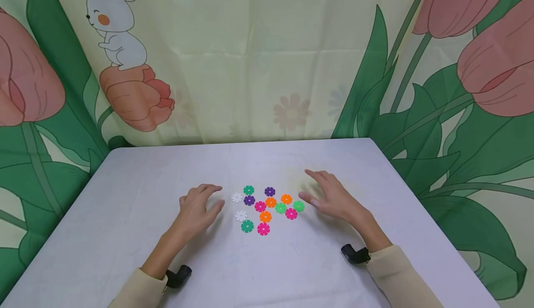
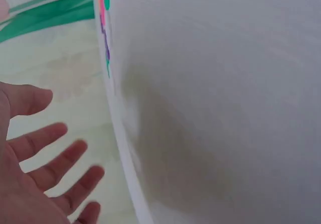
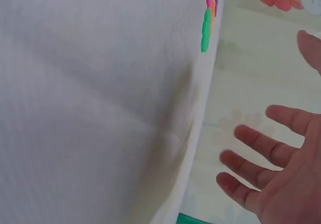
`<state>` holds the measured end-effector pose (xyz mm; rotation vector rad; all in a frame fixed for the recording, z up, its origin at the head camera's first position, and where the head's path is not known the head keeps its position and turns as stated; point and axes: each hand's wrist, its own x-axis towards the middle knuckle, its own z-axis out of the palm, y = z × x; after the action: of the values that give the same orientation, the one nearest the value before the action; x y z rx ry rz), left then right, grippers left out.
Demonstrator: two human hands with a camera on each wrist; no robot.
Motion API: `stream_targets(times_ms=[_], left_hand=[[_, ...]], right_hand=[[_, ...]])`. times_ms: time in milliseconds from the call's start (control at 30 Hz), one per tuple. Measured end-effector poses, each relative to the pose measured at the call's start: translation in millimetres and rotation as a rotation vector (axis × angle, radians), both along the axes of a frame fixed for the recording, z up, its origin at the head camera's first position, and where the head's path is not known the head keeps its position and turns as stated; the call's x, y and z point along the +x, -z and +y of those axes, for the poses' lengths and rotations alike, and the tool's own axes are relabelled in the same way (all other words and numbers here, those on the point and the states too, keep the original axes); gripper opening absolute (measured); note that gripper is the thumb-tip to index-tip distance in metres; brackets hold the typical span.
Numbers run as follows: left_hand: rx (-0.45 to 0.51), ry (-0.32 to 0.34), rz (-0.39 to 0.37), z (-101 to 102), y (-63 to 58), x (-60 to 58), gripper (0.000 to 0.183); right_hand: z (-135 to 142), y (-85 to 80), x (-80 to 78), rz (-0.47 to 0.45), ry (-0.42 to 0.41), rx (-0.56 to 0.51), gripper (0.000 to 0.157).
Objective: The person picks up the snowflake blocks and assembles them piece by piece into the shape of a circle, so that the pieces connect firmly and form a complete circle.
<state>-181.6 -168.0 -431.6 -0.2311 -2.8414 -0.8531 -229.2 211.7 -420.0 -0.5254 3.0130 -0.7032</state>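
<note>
Several flat, notched, flower-like plastic discs lie in a loose cluster at the middle of the table in the head view. Among them are a white disc (image 1: 241,216), a teal disc (image 1: 247,226), a purple disc (image 1: 270,191), an orange disc (image 1: 265,217), a pink disc (image 1: 263,229) and a light green disc (image 1: 298,206). My left hand (image 1: 198,211) hovers left of the cluster, holding nothing, its fingers apart in the left wrist view. On the other side my right hand (image 1: 331,195) hovers beside the light green disc, also holding nothing, with fingers spread (image 3: 266,146).
A white cloth covers the table (image 1: 308,271). Behind it hangs a backdrop (image 1: 233,67) printed with tulips, leaves and a rabbit. A black wrist camera (image 1: 179,276) sits at the left cuff, another black camera (image 1: 355,254) at the right cuff.
</note>
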Motion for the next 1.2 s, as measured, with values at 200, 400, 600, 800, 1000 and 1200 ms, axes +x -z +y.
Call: stream_targets(times_ms=[200, 400, 600, 800, 1000, 1200], left_hand=[[0.177, 0.067, -0.15, 2, 2.8, -3.1, 0.031], [0.221, 0.117, -0.268, 5, 4.0, -7.2, 0.029], [0.215, 0.17, -0.351, 10, 6.4, -11.4, 0.029], [0.176, 0.217, -0.369, 9, 9.2, -18.7, 0.031], [0.177, 0.267, -0.369, 10, 16.0, -22.1, 0.03], [0.152, 0.214, -0.341, 13, 23.3, -21.2, 0.027]], right_hand=[[0, 3.6, -5.4, -0.05, -0.043, -0.039, 0.055], [7, 10.5, -12.2, -0.147, -0.147, -0.113, 0.039], [7, 15.8, -16.5, -0.225, -0.205, -0.159, 0.034], [9, 20.8, -22.0, -0.268, -0.226, -0.182, 0.029], [11, 23.2, -22.8, -0.281, -0.228, -0.19, 0.03], [7, 23.8, -20.1, -0.288, -0.223, -0.178, 0.033]])
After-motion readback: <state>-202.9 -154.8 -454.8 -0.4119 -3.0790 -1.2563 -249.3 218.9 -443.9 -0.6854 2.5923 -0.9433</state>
